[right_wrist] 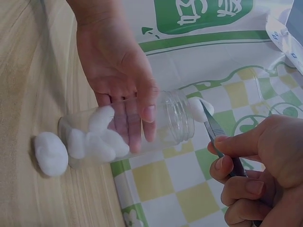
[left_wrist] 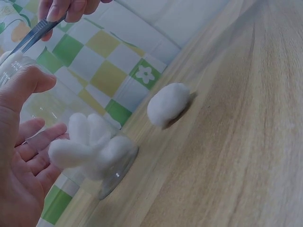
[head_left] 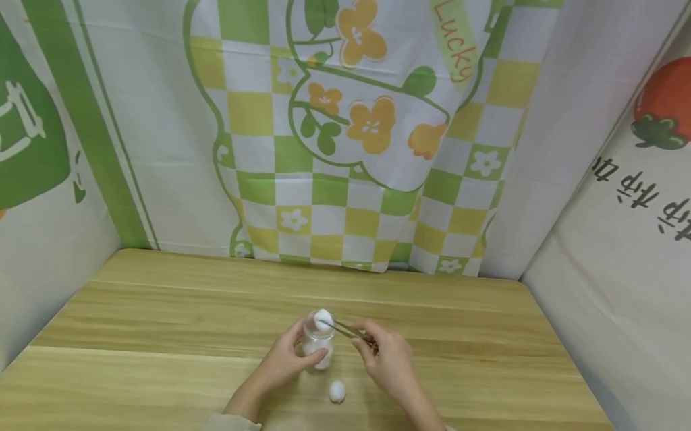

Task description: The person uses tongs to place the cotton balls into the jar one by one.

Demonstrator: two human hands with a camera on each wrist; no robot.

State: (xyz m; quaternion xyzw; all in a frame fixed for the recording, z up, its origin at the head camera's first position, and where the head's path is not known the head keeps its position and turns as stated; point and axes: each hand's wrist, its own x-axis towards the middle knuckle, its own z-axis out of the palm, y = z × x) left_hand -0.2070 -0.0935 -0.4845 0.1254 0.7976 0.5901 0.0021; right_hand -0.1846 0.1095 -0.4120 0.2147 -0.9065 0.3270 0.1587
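A clear glass jar point(right_wrist: 161, 142) stands upright on the wooden table, with several white cotton balls point(right_wrist: 97, 142) in its lower part. My left hand point(head_left: 284, 361) grips the jar from the side, thumb in front and fingers behind. In my right hand point(head_left: 391, 361) are metal tweezers point(right_wrist: 213, 130), pinched between thumb and fingers. Their tips hold one cotton ball point(right_wrist: 201, 109) right at the jar's open mouth. Another cotton ball point(head_left: 337, 391) lies on the table in front of the jar, nearer to me.
The wooden table point(head_left: 465, 401) reaches back to a hanging cloth point(head_left: 347, 195) with green and yellow checks. Printed cloths also hang at the left point(head_left: 23, 285) and right point(head_left: 639, 279) sides of the table.
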